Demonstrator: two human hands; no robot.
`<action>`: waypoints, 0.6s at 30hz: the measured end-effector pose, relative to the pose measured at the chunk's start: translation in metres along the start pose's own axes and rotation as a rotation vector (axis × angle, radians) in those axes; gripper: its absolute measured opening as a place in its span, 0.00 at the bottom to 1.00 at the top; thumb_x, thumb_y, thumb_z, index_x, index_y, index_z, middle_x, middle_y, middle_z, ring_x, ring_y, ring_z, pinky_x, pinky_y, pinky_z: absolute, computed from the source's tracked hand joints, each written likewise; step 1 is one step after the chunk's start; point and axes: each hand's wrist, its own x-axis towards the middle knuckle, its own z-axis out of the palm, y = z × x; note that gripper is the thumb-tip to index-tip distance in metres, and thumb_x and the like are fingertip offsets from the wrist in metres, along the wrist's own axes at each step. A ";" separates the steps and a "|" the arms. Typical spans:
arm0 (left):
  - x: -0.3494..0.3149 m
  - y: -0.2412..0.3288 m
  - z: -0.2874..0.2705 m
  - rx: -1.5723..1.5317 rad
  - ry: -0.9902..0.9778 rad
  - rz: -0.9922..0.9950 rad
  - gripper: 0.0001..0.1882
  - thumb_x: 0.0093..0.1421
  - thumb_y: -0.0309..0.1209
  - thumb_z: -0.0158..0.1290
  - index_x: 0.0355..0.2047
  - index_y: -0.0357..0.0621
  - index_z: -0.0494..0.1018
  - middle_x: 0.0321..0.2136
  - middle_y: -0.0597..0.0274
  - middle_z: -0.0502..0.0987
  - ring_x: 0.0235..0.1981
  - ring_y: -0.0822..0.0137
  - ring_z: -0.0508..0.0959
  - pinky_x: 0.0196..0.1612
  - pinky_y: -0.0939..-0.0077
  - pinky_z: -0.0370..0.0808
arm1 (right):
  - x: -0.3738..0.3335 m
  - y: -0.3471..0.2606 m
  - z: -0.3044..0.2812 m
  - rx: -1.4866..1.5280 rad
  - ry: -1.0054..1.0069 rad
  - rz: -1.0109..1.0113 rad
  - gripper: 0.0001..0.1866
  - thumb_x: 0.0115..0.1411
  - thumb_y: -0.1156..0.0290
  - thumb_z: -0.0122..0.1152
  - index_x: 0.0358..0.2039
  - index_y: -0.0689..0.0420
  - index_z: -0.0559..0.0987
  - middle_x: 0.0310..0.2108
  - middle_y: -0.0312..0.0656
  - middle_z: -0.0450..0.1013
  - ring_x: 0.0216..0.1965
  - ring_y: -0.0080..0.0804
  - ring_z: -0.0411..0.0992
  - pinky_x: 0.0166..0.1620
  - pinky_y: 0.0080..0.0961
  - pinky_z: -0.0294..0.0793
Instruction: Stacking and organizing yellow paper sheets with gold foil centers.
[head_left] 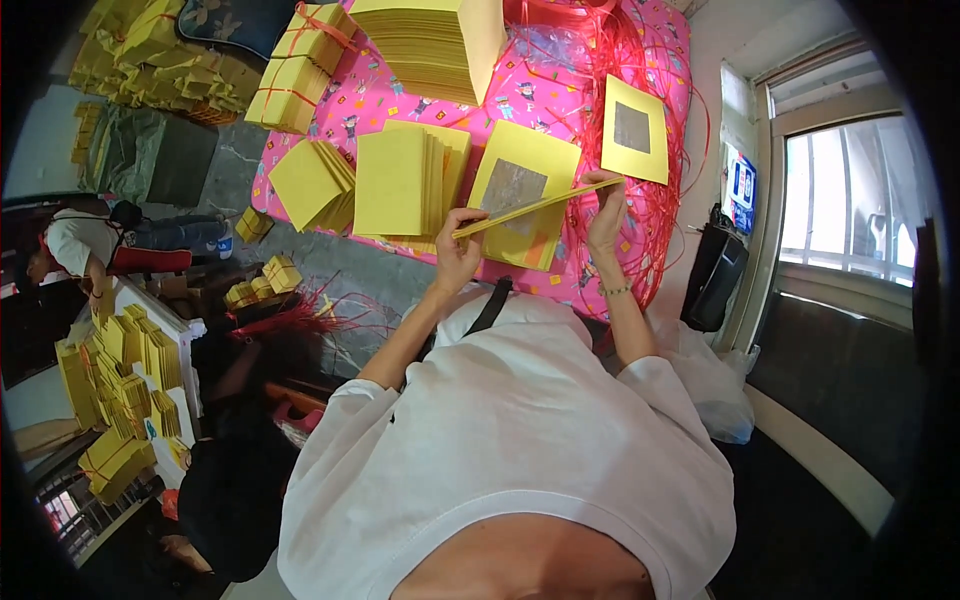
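A thin stack of yellow paper (540, 209) is held up on edge, slanting upward to the right. My left hand (458, 250) pinches its lower left end. My right hand (606, 222) closes on the other end; some of its fingers are hidden. Just behind the held paper lies a yellow pile (548, 150) whose top sheet bears a silvery-grey square. Another yellow sheet (655, 140) with a grey square sits beyond my right hand. To the left stand a folded yellow bundle (390, 185) and a smaller fanned bundle (300, 185).
A pink patterned cloth (375, 95) covers the table. Red plastic string (680, 130) trails down its right side. At the back are a tall paper stack (425, 45) and string-tied bundles (290, 90). People work at the left by a table with yellow bundles (125, 370).
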 end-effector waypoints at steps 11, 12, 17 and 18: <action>-0.001 -0.005 0.007 -0.035 0.143 -0.017 0.08 0.58 0.20 0.49 0.39 0.37 0.67 0.33 0.59 0.72 0.34 0.69 0.74 0.37 0.78 0.71 | -0.001 0.002 0.003 0.021 0.052 0.062 0.25 0.68 0.58 0.28 0.38 0.65 0.71 0.35 0.43 0.71 0.39 0.30 0.68 0.48 0.25 0.65; -0.001 -0.005 0.007 -0.034 0.145 -0.017 0.08 0.58 0.20 0.49 0.39 0.37 0.67 0.33 0.59 0.72 0.34 0.69 0.74 0.37 0.78 0.71 | -0.003 0.002 0.005 0.023 0.105 0.054 0.25 0.68 0.58 0.29 0.39 0.66 0.71 0.36 0.43 0.71 0.40 0.30 0.68 0.48 0.26 0.64; -0.003 -0.007 0.005 0.030 0.108 -0.003 0.08 0.57 0.20 0.50 0.38 0.38 0.67 0.33 0.60 0.72 0.34 0.69 0.74 0.37 0.78 0.70 | -0.002 0.016 -0.005 0.030 0.086 0.050 0.24 0.68 0.59 0.29 0.41 0.66 0.71 0.39 0.44 0.71 0.42 0.30 0.68 0.50 0.26 0.64; -0.003 -0.008 0.005 0.031 0.108 -0.003 0.08 0.57 0.20 0.50 0.38 0.38 0.67 0.33 0.60 0.72 0.34 0.69 0.74 0.37 0.78 0.70 | -0.001 0.018 -0.008 0.026 0.035 0.043 0.24 0.68 0.59 0.29 0.42 0.66 0.71 0.39 0.44 0.70 0.43 0.30 0.67 0.50 0.26 0.64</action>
